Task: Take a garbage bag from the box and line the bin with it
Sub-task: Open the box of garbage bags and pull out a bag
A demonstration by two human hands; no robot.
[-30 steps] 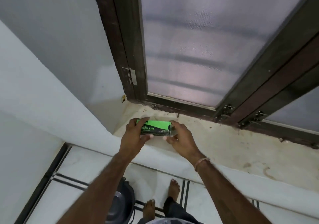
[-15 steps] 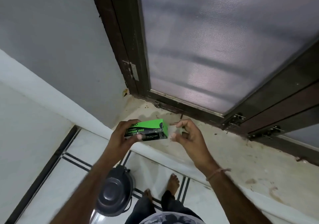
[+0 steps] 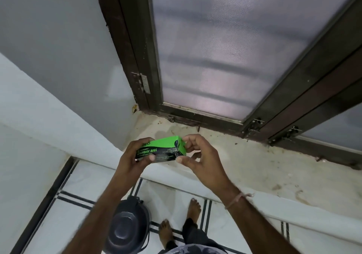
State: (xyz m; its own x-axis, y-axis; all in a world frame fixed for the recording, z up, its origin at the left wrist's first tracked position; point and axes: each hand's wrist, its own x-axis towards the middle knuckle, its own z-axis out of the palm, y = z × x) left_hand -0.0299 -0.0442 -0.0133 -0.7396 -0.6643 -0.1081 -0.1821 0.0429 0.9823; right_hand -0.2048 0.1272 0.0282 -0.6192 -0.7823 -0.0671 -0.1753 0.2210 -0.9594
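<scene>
Box lifted off the sill, right hand back at its end flap.

The left hand [image 3: 130, 160] clasps the box [image 3: 163, 149] while right hand [image 3: 197, 158] fingertips pinch its right end (opening comes next, likely); the bin [image 3: 127, 232] waits below.

My left hand [image 3: 131, 156] is wrapped around the green box [image 3: 164, 149] at chest height, while my right hand [image 3: 199, 158] curls fingertips [image 3: 186, 140] onto its end flap, both forearms reaching forward.
</scene>
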